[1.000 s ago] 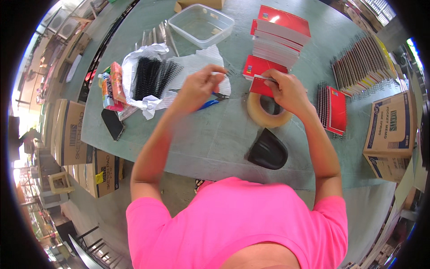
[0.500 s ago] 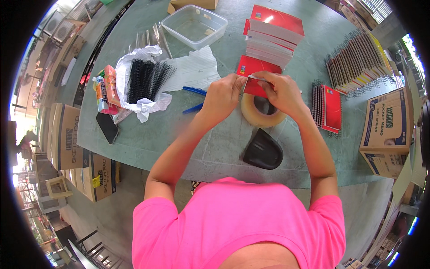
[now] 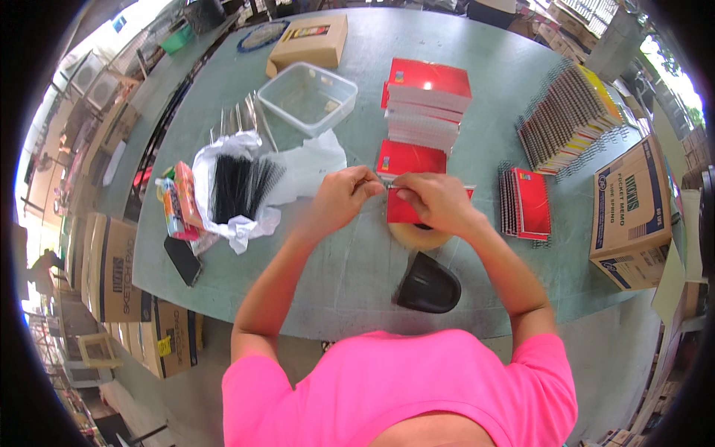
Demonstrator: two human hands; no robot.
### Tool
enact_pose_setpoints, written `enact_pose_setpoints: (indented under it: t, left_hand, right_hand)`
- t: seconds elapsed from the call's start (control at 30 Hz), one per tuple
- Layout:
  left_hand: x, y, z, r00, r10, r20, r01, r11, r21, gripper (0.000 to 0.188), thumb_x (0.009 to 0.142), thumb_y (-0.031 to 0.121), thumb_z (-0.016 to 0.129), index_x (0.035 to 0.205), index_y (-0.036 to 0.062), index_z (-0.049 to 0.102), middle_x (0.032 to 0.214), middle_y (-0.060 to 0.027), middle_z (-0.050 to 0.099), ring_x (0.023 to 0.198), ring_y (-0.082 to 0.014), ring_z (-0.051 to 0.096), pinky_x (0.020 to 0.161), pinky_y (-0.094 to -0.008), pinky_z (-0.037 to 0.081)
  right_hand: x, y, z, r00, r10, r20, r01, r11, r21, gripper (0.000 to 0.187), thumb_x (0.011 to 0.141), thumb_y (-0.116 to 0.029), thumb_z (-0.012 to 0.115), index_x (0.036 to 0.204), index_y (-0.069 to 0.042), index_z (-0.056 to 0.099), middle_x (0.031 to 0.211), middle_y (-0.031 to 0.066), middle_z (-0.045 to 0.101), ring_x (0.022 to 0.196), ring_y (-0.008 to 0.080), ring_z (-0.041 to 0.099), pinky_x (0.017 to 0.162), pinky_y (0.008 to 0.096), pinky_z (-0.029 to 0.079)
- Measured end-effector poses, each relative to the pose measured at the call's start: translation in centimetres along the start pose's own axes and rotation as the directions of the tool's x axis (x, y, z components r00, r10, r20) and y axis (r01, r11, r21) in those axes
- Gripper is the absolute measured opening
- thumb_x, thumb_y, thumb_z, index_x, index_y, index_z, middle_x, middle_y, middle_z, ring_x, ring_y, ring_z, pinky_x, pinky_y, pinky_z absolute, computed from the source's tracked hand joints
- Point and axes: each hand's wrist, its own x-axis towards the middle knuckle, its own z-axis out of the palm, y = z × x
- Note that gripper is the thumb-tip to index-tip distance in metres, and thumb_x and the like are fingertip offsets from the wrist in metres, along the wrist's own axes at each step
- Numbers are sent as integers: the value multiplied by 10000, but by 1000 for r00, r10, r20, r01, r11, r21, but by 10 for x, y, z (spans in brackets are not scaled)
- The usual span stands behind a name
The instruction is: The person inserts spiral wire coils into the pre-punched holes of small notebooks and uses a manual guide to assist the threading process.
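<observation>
My right hand (image 3: 438, 203) grips a small red-covered memo pad (image 3: 401, 211) by its upper edge, thumb in front. My left hand (image 3: 348, 197) is pinched at the left end of that edge. Whatever lies between its fingertips is too small to make out. Below the pad, partly covered, lies a wide roll of tape (image 3: 418, 237). A black rounded object (image 3: 430, 283) rests nearer to me. Just beyond my hands are a red pad (image 3: 412, 158) and a tall leaning stack of red-covered pads (image 3: 428, 93).
To the left, black spiral coils (image 3: 237, 186) lie in crumpled white paper (image 3: 246, 231), near a black phone (image 3: 182, 261). Behind is a clear plastic tub (image 3: 309, 97). On the right stand spiral-bound red pads (image 3: 531, 203), a larger stack of bound pads (image 3: 566, 119) and a carton (image 3: 633, 212).
The view has shifted, so the table's things sit lower in the picture. My left hand has drawn slightly apart from my right. The blue-handled tool beside my left arm no longer shows.
</observation>
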Motion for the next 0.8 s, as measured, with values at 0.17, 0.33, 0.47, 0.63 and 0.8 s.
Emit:
enact_pose_setpoints:
  t: [0.17,0.33,0.47,0.63,0.8]
  left_hand:
    - [7,-9,-4,994,-10,105,4,998,56,211,823,174,640,961,15,628,796,-88,625,689,-135,588,625,-279,460]
    - [-1,10,21,802,538,-260,-398,806,439,149,803,103,640,924,18,619,777,-102,604,704,-169,605,642,-279,469]
    - [-43,34,103,908,368,203,-275,886,-374,210,862,177,576,1011,30,589,881,-103,603,751,-188,609,657,-286,483]
    - [-33,22,213,586,210,783,790,67,-610,317,941,332,464,1097,65,535,902,-45,590,742,-150,589,551,-255,460]
    - [-32,35,224,565,270,780,723,294,-626,245,949,274,468,1023,58,555,889,-40,592,728,-132,585,499,-249,460]
  right_hand:
    - [4,2,-3,998,56,20,-56,998,10,149,842,-169,570,969,-100,608,816,108,652,749,305,627,615,397,475]
    - [7,1,3,992,128,-16,-128,992,2,194,856,-253,562,964,-105,624,826,103,660,766,299,628,623,409,473]
    - [12,5,6,987,159,-5,-159,987,1,192,841,-265,576,941,-112,634,814,104,659,772,304,628,626,420,473]
    - [14,-2,-3,987,144,75,-148,988,41,191,827,-254,587,950,-115,634,806,104,659,776,313,627,636,433,471]
    - [2,2,-4,987,132,87,-140,986,86,170,826,-235,602,959,-133,632,816,94,663,775,305,628,650,407,475]
